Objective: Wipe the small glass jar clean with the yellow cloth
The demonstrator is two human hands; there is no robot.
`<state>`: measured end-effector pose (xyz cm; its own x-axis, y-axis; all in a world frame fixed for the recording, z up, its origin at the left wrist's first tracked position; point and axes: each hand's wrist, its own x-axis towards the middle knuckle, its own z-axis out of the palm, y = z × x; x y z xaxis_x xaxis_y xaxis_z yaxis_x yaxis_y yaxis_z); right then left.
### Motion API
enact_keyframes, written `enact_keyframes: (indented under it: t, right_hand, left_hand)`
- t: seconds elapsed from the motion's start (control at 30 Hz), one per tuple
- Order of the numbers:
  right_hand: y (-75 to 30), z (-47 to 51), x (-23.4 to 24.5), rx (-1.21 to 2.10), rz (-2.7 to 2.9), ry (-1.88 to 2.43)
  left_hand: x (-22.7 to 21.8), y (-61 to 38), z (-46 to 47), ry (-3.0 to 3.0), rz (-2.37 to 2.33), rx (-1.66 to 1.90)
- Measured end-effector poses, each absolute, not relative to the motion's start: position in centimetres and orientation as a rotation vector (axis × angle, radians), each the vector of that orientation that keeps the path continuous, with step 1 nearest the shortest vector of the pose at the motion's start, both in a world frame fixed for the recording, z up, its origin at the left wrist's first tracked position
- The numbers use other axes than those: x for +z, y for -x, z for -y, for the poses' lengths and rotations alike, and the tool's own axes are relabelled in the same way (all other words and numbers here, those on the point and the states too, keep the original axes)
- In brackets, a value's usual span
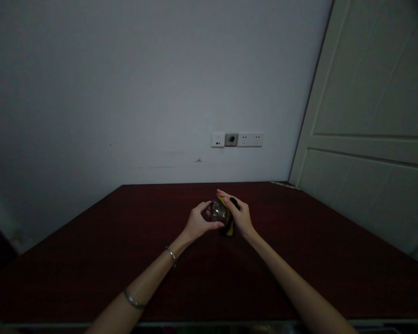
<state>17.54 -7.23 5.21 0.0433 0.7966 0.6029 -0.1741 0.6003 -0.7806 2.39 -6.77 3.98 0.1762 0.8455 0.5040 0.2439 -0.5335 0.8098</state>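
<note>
My left hand point(199, 223) grips a small see-through rounded container point(218, 211), its thumb along the near side and fingers on the far side. Whether it is a glass cup or a jar is too dim to tell. Pressed against the container's right side is a yellow and black cloth point(230, 229), with my right hand point(241, 215) closed on it. The cloth's lower edge hangs below the container, close to the tabletop. Two bracelets point(171, 253) circle my left arm.
A dark red table point(132, 269) spreads beneath both hands and meets a pale wall point(142, 93). Sockets and switches point(250, 139) sit on the wall behind the table. To the right stands a panelled light door point(369, 102), close along the table's edge.
</note>
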Motion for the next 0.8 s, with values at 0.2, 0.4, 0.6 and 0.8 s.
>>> enact_keyframes:
  t: [0.2,0.4,0.6,0.8]
  right_hand:
    - [-17.3,7.2,4.5,0.824,1.343,0.618]
    - [-17.5,8.1,4.2,0.371,1.777,0.573]
    - [-17.4,7.1,3.3,0.203,1.918,0.597]
    - [-17.6,6.7,3.1,0.217,1.916,0.629]
  left_hand:
    - [3.7,-2.7,6.4,-1.695,-0.909,1.371]
    - [4.2,-2.4,6.0,-1.418,-0.784,1.413]
    - [4.3,-2.0,5.8,-1.415,-0.820,1.351]
    - [3.9,-2.1,5.3,-1.524,-0.816,1.356]
